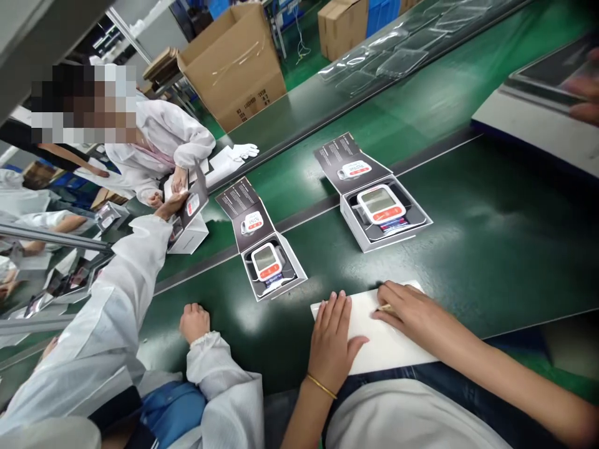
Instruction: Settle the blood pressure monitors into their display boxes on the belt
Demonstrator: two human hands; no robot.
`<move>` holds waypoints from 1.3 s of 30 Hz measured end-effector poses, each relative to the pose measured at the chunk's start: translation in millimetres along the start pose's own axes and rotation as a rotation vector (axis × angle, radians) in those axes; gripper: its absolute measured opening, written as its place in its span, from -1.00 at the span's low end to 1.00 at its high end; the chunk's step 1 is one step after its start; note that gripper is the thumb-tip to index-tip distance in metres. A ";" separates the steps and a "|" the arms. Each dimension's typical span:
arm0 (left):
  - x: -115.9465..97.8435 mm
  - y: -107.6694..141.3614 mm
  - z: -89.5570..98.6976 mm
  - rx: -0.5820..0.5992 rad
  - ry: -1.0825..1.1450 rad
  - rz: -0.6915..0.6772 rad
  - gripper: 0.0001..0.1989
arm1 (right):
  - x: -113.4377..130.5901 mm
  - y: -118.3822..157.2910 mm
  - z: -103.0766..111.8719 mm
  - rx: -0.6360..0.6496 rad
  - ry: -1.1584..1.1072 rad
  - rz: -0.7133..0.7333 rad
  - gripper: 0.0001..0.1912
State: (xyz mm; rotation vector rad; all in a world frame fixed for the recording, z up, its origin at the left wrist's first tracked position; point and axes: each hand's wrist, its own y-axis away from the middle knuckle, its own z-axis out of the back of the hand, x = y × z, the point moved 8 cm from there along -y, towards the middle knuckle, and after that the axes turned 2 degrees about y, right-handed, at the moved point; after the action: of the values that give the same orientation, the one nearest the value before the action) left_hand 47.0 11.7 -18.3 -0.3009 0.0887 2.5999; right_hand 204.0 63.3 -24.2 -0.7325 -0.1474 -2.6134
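Note:
My left hand [332,343] lies flat on a white card or booklet [393,330], fingers spread, with a gold bangle at the wrist. My right hand [407,312] rests on the same sheet, fingers curled around a small pale pen-like item [384,307]. Beyond them, two open black-and-white boxes [274,268] [384,218] stand on the green conveyor belt [486,249]. Each holds a white wrist blood pressure monitor [266,262] [380,204] with a red band, and each lid shows a printed picture of the device.
A co-worker's white-sleeved arm [112,349] reaches in at the left, the hand [194,323] resting on the belt, and another hand [171,206] holds a similar box. Further off stand cardboard cartons [231,65], clear plastic trays [384,59], and another person's hand [584,93].

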 end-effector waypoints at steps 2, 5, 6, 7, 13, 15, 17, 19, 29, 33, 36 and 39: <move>-0.6 -0.8 -6.9 0.019 0.033 0.013 -0.26 | 2.1 -2.2 4.9 0.051 -0.093 -0.027 -0.76; 1.9 -11.3 4.4 -0.053 0.092 0.029 -0.26 | -5.8 -2.3 35.5 0.072 -0.317 -0.046 -0.72; 2.1 -20.4 12.5 -0.101 0.120 0.038 -0.28 | -12.4 -2.9 54.8 0.008 -0.337 -0.046 -0.74; 1.2 -32.8 21.7 -0.156 0.147 0.042 -0.29 | -20.1 -3.9 77.1 -0.085 -0.309 -0.038 -0.79; -19.4 -149.1 59.1 -0.331 0.235 -0.086 -0.26 | -39.1 -28.7 155.6 -0.358 0.165 0.132 -0.94; -22.3 -176.7 60.7 -0.327 0.232 -0.137 -0.32 | -35.9 -40.0 157.7 -0.359 0.260 0.178 -0.95; -20.5 -188.7 60.3 -0.329 0.233 -0.158 -0.41 | -32.4 -44.2 160.3 -0.416 0.313 0.174 -0.95; -15.9 -187.6 60.2 -0.346 0.249 -0.156 -0.46 | -28.9 -39.1 164.7 -0.533 0.312 0.144 -0.94; 27.0 -119.4 75.3 -0.446 0.190 -0.030 -0.42 | 2.0 -36.8 66.1 -0.162 -0.106 0.053 -0.34; 65.3 -67.4 89.4 -0.441 -0.011 0.083 -0.48 | -12.4 -10.8 66.0 -0.165 -0.233 -0.061 -0.43; 87.4 -29.5 100.7 -0.451 -0.034 0.188 -0.41 | -36.0 18.6 65.4 -0.110 -0.237 -0.124 -0.69; 77.0 -12.7 89.3 -0.352 0.026 0.198 -0.32 | -55.9 40.5 60.5 -0.084 -0.183 -0.171 -0.73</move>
State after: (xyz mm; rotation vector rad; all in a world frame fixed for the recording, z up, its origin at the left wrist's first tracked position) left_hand -28.9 70.9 50.9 -0.4707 -0.3509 2.8017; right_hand 293.0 59.9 -1.8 -1.0311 -0.1607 -2.7233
